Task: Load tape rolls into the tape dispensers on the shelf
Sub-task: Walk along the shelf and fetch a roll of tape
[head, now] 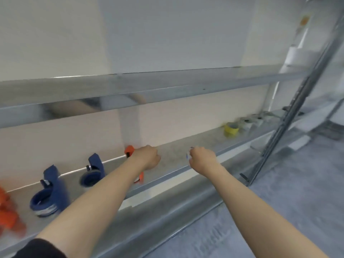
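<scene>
In the head view, the left hand (147,157) grips an orange tape dispenser (129,151) on the shelf (175,153). Just to its right, the right hand (202,159) pinches a small pale scrap (188,155), too blurred to name. This dispenser looks mid-loading; the yellow tape roll (231,129) lies well beyond the right hand, needing a long reach.

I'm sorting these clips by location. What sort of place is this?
Probably a storeroom or workshop: bare metal shelving against a plain wall, blue tape dispensers and an orange tape dispenser lined along it, a yellow tape roll farther right, and a grey hard floor.
</scene>
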